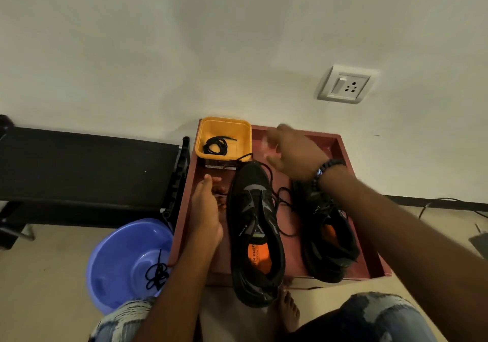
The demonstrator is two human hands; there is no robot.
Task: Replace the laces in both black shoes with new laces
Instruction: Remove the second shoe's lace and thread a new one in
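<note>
Two black shoes lie in a red tray on the floor. The left shoe has its tongue exposed, and a loose black lace trails from it toward the right shoe, which my right forearm partly covers. My left hand rests flat on the tray beside the left shoe, holding nothing. My right hand hovers, blurred, over the tray's far end above the shoe's toe; whether it pinches the lace is unclear. A coiled black lace sits in a yellow tub.
A blue basin with a tangled black lace stands left of the tray. A black folding frame lies at the left against the wall. A wall socket and cables are at the right. My knees and a bare foot are at the bottom.
</note>
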